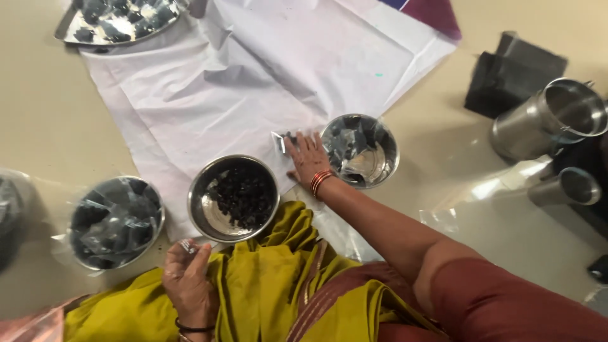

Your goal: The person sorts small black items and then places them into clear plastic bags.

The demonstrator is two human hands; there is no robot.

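My right hand point(306, 158) lies flat, fingers apart, on a small clear plastic pouch point(279, 143) on the white cloth point(253, 76). It sits between two steel bowls: one point(233, 197) holds dark dried pieces, the other point(361, 150) holds clear packets. My left hand point(188, 275) rests on my yellow-green garment near the bowl of dark pieces, pinching a small shiny object point(187, 246) between fingers and thumb.
A third steel bowl point(116, 221) with filled plastic packets stands at the left. A steel tray point(117, 22) of packets lies at the top left. Two steel canisters point(550, 117) point(567, 187) and a black bag point(510, 73) are at the right.
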